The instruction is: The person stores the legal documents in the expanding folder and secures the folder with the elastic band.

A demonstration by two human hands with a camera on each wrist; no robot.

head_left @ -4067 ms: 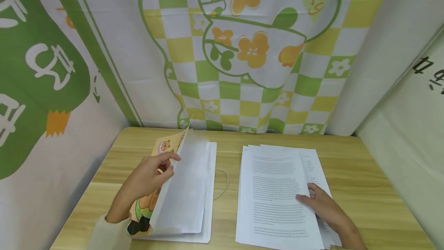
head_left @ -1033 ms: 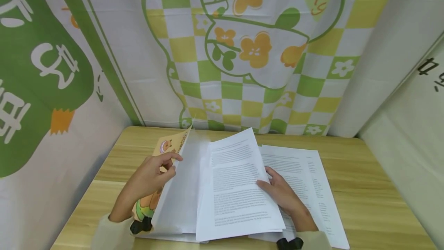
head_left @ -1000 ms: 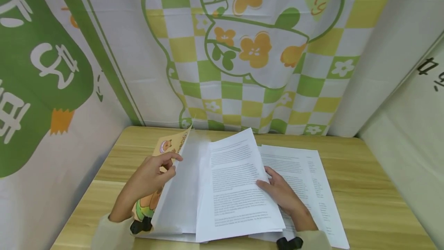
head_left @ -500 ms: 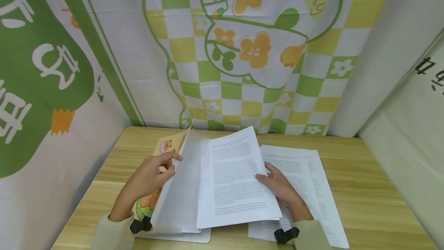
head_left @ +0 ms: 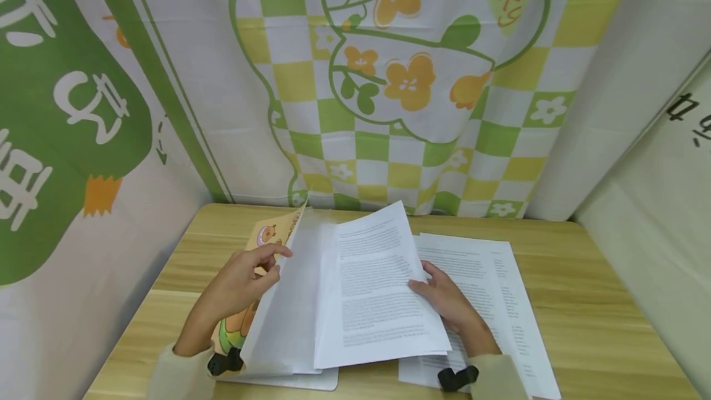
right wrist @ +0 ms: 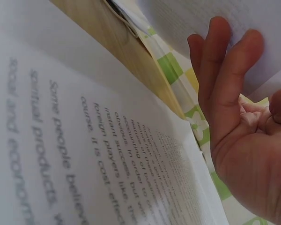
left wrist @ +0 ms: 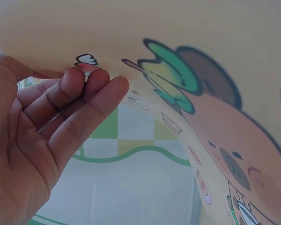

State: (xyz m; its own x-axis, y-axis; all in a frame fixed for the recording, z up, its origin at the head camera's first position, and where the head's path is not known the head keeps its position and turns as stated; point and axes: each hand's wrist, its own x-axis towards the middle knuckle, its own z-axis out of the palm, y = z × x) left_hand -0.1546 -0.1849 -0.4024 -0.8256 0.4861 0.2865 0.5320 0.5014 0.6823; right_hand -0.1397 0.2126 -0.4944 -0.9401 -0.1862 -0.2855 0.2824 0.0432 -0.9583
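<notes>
In the head view, my left hand [head_left: 244, 279] pinches the raised edge of a folder cover [head_left: 274, 230]. This cover carries tan cartoon animals, seen close up beside my left hand [left wrist: 61, 112] in the left wrist view. Inside the opened folder lies a whitish translucent sheet [head_left: 297, 301]. My right hand [head_left: 447, 298] grips a few printed sheets of paper [head_left: 374, 295] by their right edge, thumb on top and fingers beneath. Tilted, those sheets overlap the folder's right part. In the right wrist view, the fingers of my right hand [right wrist: 239, 98] lie against the sheets' underside.
More printed paper [head_left: 513, 301] lies flat on the wood-grain table [head_left: 600, 326], partly under my right forearm. A patterned green and white curtain [head_left: 383, 153] hangs at the table's back edge, with fabric walls at both sides.
Over four seconds, my right hand has lifted several sheets from the right-hand pile and carried them left over the folder. Lately they have shifted slightly away from me. My left hand keeps its place.
</notes>
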